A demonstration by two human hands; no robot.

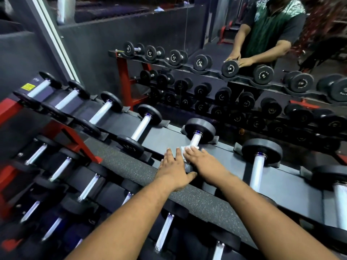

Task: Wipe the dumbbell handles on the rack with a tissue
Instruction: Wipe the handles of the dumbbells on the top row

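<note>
A black dumbbell with a silver handle (195, 140) lies across the top shelf of the rack (165, 136), its far head (200, 129) toward the mirror. My right hand (201, 162) is curled over the near part of the handle, pressing a white tissue (185, 149) round it. My left hand (173, 168) lies flat with straight fingers on the near head of the same dumbbell, most of which is hidden under both hands. More dumbbells sit to either side on the shelf.
A speckled grey front rail (131, 167) runs below my hands. Lower shelves hold several more dumbbells (90, 186). The neighbouring dumbbell (258, 160) lies close on the right. A mirror behind the rack reflects a person (270, 30) and the rack. Red frame legs (75, 139) stand at the left.
</note>
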